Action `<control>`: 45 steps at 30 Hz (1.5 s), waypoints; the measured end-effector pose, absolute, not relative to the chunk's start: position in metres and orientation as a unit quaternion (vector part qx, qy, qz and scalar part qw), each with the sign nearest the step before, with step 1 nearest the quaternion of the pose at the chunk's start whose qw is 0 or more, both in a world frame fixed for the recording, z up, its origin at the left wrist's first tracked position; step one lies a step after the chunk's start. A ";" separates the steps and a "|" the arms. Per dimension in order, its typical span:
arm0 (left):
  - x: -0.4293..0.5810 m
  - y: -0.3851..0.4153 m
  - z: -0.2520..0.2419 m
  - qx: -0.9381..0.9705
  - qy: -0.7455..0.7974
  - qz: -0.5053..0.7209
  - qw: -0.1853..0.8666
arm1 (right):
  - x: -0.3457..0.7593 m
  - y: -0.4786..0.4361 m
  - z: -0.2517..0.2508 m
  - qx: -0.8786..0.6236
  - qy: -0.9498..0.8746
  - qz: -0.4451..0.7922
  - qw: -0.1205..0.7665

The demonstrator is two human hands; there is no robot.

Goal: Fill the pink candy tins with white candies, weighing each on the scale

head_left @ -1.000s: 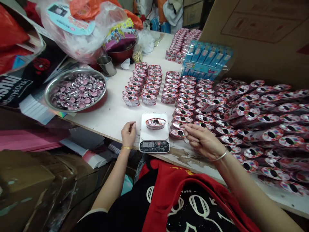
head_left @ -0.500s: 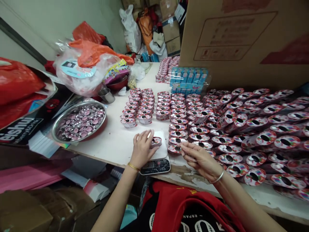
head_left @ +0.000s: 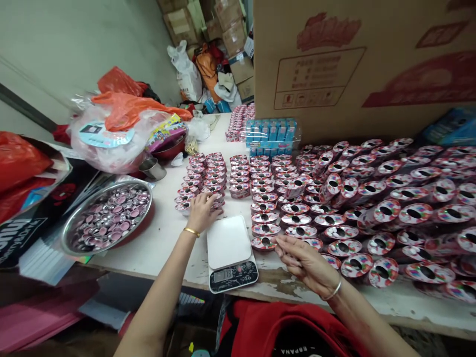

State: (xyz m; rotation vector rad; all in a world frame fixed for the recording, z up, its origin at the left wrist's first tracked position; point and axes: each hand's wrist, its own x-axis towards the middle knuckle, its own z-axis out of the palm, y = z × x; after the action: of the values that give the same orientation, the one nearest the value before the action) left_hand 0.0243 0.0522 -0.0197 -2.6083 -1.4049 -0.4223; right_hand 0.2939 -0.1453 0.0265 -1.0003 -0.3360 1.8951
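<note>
My left hand (head_left: 202,210) reaches over the near end of the stacked pink tins (head_left: 208,177), its fingers curled down on a small tin that they mostly hide. The white kitchen scale (head_left: 230,253) sits at the table's front edge with a bare platform. My right hand (head_left: 303,258) hovers just right of the scale, fingers pinched together on something I cannot make out, beside the nearest open tin (head_left: 262,242) in the rows of open tins (head_left: 334,218).
A steel bowl of pink lids (head_left: 107,214) stands at the left, a small metal cup (head_left: 151,168) behind it. Plastic bags (head_left: 122,124) pile at the back left. A blue pack (head_left: 271,136) and a large cardboard box (head_left: 357,64) stand behind the tins.
My left hand took the tin off the scale and carried it forward to the stacks. The scale's platform is now bare. The camera tilted upward. My right hand stayed pinched.
</note>
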 end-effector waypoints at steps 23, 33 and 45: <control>0.049 -0.036 0.046 -0.942 -0.333 -0.033 -0.039 | 0.294 -0.152 0.022 -0.386 -0.127 0.786 0.466; 0.005 -0.070 0.004 -0.812 -0.477 -0.305 -0.141 | 0.289 -0.153 0.020 -0.394 -0.157 0.789 0.445; -0.021 -0.113 -0.093 -0.657 -0.622 -0.386 -0.179 | 0.252 -0.104 0.046 -0.398 -0.245 0.785 0.407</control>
State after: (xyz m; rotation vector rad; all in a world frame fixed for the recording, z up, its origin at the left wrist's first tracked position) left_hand -0.0214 -0.1128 -0.0931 -2.3389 -2.2133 -1.3736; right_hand 0.2524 -0.1042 0.0464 -1.0037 -0.6165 1.9788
